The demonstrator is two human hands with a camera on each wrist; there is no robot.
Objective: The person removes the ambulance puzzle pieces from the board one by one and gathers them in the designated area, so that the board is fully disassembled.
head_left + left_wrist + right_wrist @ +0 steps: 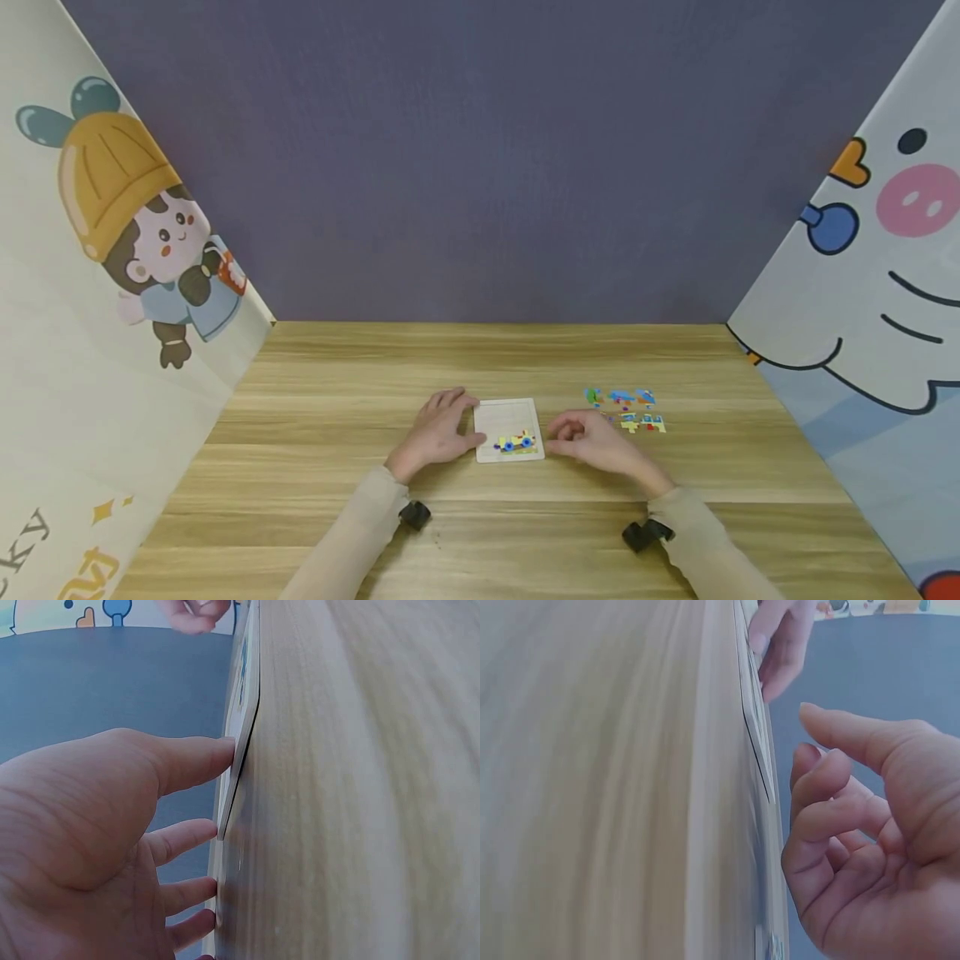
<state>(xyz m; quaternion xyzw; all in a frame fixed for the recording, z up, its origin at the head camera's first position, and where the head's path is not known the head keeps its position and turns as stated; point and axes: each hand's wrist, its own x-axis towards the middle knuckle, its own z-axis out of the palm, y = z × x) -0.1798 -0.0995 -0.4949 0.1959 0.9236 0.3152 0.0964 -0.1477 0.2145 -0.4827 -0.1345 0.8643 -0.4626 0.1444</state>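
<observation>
A square, pale puzzle board (504,417) lies flat on the wooden table, with several joined yellow and blue jigsaw pieces (516,442) along its lower side. My left hand (438,429) rests at the board's left side; its thumb touches the edge and its forefinger reaches the far corner. In the left wrist view, that thumb (199,761) lies against the rim and the fingers are spread. Just off the board's right edge hovers my right hand (592,439). Its fingers (821,810) are loosely curled, and I see nothing between them in the right wrist view.
Beyond the right hand, several loose jigsaw pieces (622,396) lie in rough rows, partly hidden by that hand. A dark wall (495,167) closes off the table's (337,358) far edge. Printed panels stand at left and right. Each wrist wears a small black camera (415,515).
</observation>
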